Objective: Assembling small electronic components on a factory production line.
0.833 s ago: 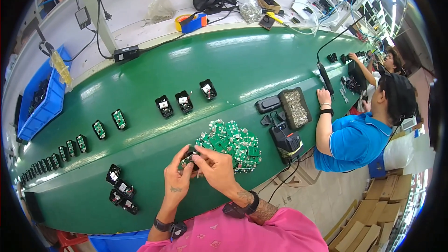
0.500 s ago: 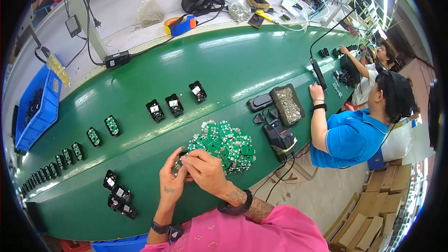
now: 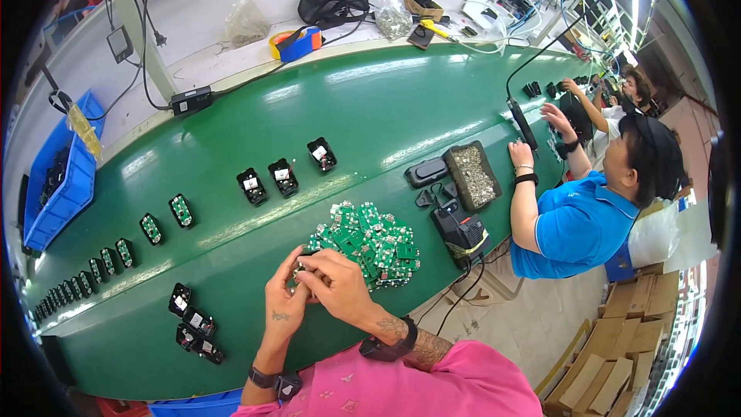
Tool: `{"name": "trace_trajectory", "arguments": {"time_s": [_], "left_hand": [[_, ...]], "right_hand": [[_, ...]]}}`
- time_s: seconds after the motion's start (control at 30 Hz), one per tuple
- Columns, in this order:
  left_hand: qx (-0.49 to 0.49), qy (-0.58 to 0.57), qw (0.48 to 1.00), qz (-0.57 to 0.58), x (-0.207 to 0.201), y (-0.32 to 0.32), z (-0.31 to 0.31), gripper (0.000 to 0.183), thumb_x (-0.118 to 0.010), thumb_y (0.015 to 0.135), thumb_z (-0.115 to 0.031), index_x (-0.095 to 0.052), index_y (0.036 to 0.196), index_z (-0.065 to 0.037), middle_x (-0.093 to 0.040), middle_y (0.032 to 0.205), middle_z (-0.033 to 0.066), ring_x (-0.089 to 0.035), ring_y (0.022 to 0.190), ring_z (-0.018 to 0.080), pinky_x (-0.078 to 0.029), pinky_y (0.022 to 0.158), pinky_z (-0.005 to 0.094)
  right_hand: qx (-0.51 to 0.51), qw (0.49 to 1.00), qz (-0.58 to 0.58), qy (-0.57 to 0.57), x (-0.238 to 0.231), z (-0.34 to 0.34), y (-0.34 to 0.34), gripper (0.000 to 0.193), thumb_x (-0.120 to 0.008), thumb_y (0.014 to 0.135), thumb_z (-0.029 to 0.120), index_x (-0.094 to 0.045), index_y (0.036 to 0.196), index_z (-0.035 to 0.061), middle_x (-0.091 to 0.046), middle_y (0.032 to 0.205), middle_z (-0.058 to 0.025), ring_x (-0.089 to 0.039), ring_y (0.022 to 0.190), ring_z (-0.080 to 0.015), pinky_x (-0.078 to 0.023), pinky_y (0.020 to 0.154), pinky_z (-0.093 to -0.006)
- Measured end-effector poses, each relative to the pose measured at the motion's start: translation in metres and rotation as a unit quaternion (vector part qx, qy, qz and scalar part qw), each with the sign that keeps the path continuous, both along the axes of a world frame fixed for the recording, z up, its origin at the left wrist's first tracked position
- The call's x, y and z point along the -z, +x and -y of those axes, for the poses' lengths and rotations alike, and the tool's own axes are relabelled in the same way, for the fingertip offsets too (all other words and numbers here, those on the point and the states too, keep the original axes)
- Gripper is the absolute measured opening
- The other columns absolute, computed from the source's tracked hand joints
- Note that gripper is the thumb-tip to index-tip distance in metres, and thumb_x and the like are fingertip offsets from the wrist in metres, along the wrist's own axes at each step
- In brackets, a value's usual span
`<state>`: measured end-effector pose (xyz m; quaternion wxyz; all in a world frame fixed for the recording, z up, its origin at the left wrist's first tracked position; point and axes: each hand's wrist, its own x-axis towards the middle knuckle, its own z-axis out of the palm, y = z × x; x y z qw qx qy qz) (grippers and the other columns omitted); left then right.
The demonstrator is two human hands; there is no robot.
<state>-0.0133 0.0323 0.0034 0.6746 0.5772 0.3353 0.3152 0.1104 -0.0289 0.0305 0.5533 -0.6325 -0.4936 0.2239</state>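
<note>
My left hand [image 3: 284, 293] and my right hand [image 3: 338, 282] meet just in front of the pile of green circuit boards [image 3: 370, 243]. Both are closed around a small black part [image 3: 299, 269], mostly hidden by my fingers, so its exact kind does not show. The left fingers curl about it from the side, while the right thumb and fingertips press at its top. To the left of my hands, several open black housings [image 3: 202, 323] with wires and small parts inside lie in a cluster. Beyond the boards stand three more black housings [image 3: 283, 176] with white pieces inside.
A row of black housings with green boards [image 3: 151, 228] runs off to the left. Right of the pile are a tray of small metal parts [image 3: 473, 176] and a black device with cables [image 3: 460, 232]. A co-worker in blue [image 3: 575, 220] sits right; a blue bin [image 3: 62, 177] stands far left.
My hands stay together on the small black part, with the fingers shifted slightly. The co-worker in blue has raised one hand beside the hanging black tool. The view has shifted slightly.
</note>
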Motion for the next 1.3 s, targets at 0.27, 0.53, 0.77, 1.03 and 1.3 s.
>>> {"name": "trace_trajectory", "arguments": {"time_s": [0.27,0.53,0.77,1.03,1.3], "left_hand": [[-0.029,0.009,0.999,-0.043,-0.004,-0.009,-0.001,0.054,-0.06,0.091,-0.001,-0.047,0.143,0.002,-0.063,0.114,0.0083,-0.06,0.095,0.0112,-0.053,0.079,0.0253],[-0.063,-0.021,0.997,0.039,-0.038,-0.007,0.002,0.058,-0.054,0.092,0.008,-0.042,0.147,-0.002,-0.057,0.129,0.0152,-0.069,0.091,0.017,-0.061,0.072,0.0262],[-0.05,0.042,0.998,0.025,-0.048,-0.014,0.007,0.059,-0.053,0.092,0.009,-0.04,0.148,-0.001,-0.056,0.13,0.0155,-0.07,0.095,0.0198,-0.061,0.077,0.0275],[-0.05,0.017,0.998,0.035,-0.05,-0.013,0.008,0.058,-0.054,0.091,0.011,-0.045,0.146,-0.004,-0.056,0.133,0.0153,-0.07,0.095,0.0198,-0.061,0.077,0.0282],[-0.04,0.05,0.998,0.017,-0.059,-0.014,0.007,0.058,-0.054,0.091,0.012,-0.043,0.147,0.0,-0.056,0.13,0.0145,-0.07,0.095,0.0193,-0.062,0.078,0.0273]], "right_hand": [[-0.039,0.999,0.019,0.031,0.009,-0.002,-0.005,0.014,-0.066,0.088,0.005,-0.069,0.099,-0.0022,-0.065,0.091,-0.0136,-0.065,0.077,-0.0281,-0.054,0.068,-0.0358],[-0.01,1.0,0.012,-0.025,-0.018,0.005,0.008,0.009,-0.064,0.092,0.002,-0.069,0.096,-0.0034,-0.066,0.082,-0.0102,-0.062,0.059,-0.0153,-0.047,0.051,-0.0279],[-0.078,0.994,0.004,-0.077,-0.038,0.005,0.014,0.01,-0.067,0.091,0.003,-0.07,0.092,-0.0071,-0.066,0.078,-0.0088,-0.063,0.06,-0.0098,-0.047,0.05,-0.0215],[-0.053,0.989,-0.13,-0.047,-0.034,0.01,0.004,0.007,-0.067,0.091,0.002,-0.068,0.091,-0.0051,-0.064,0.083,-0.0074,-0.061,0.062,-0.0108,-0.048,0.053,-0.0236],[-0.076,0.989,0.126,-0.02,-0.045,0.007,0.013,0.003,-0.068,0.085,0.001,-0.067,0.086,-0.0006,-0.06,0.075,-0.0087,-0.058,0.06,-0.0182,-0.043,0.051,-0.03]]}}
